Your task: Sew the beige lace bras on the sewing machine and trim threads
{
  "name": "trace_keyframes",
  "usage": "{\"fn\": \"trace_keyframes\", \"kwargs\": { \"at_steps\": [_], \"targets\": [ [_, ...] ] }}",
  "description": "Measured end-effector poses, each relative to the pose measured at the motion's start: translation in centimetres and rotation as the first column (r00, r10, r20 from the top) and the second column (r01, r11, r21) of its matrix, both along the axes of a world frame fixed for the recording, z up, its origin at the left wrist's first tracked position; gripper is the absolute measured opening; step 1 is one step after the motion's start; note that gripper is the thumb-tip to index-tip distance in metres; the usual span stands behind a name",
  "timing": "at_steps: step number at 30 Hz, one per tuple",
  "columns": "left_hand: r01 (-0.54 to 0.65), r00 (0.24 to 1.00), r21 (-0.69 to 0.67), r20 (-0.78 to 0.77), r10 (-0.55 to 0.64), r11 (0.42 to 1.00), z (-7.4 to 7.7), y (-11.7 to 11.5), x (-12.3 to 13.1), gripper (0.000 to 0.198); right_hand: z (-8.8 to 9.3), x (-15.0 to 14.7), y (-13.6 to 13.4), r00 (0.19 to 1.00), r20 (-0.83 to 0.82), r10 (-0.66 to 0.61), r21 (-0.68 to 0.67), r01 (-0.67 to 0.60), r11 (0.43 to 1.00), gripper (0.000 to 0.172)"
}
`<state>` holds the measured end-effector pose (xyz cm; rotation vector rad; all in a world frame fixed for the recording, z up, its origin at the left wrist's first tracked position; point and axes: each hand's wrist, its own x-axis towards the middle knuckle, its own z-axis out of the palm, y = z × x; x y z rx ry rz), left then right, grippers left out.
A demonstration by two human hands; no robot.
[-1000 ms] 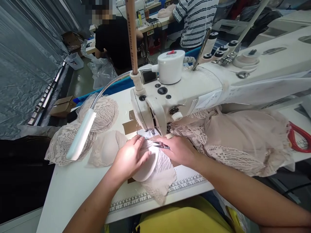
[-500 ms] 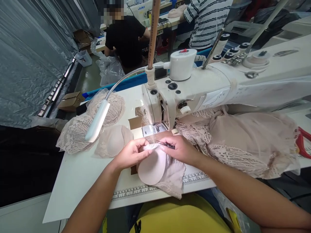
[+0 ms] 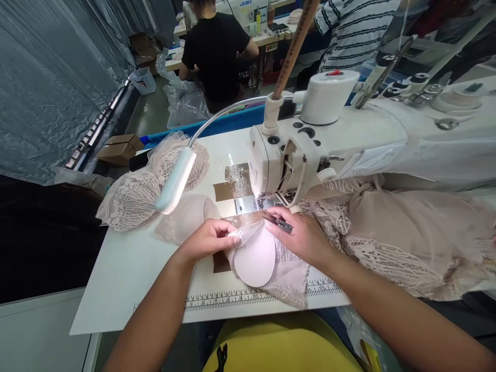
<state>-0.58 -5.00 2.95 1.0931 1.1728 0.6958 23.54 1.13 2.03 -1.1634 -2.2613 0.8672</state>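
My left hand [image 3: 207, 238] pinches the upper edge of a pale pink padded bra cup [image 3: 254, 257] edged with lace, in front of the sewing machine's needle. My right hand [image 3: 300, 235] holds the cup's right side and has small metal thread snips [image 3: 279, 221] tucked between its fingers. The white sewing machine head [image 3: 287, 160] stands just behind both hands. The cup lies on the white table [image 3: 127, 279] above a printed ruler strip [image 3: 228, 298].
A gooseneck lamp [image 3: 176, 181] hangs over the table's left. Lace cups [image 3: 135, 194] are piled at the left; a heap of lace garments [image 3: 411, 232] lies at the right under the machine arm. Two people work at tables behind. Plastic sheeting covers the left wall.
The hands lifted off the flat cup and now pinch its upper edge, closer to the needle. The view has shifted, so the machine sits further right.
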Motion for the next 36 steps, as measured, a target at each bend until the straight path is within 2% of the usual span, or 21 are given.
{"fn": "trace_keyframes", "kwargs": {
  "at_steps": [4, 8, 13, 22, 36],
  "targets": [
    [-0.017, 1.000, 0.010, 0.025, 0.017, 1.000, 0.2, -0.1, 0.3, 0.025, -0.3, 0.1, -0.9, 0.986, -0.033, 0.165, 0.220, -0.154, 0.963, 0.038],
    [-0.016, 0.996, -0.019, 0.088, 0.018, 1.000, 0.2, -0.1, 0.8, 0.025, -0.4, -0.5, -1.9, 0.954, 0.003, 0.299, 0.315, -0.284, 0.906, 0.035],
    [0.022, 0.990, -0.021, 0.142, -0.019, 1.000, 0.1, -0.2, 1.3, 0.025, -0.4, -1.0, -2.1, 0.960, 0.021, 0.279, 0.375, -0.266, 0.888, 0.032],
    [0.021, 0.995, -0.022, 0.094, -0.019, 1.000, 0.2, -0.4, 1.2, 0.025, -1.1, -0.8, -1.8, 0.967, -0.033, 0.254, 0.473, -0.209, 0.856, 0.030],
    [0.011, 0.991, -0.054, 0.136, -0.004, 0.998, 0.4, -0.5, 1.5, 0.022, -1.1, -0.9, -1.9, 0.972, -0.019, 0.235, 0.513, -0.192, 0.837, 0.031]
  ]
}}
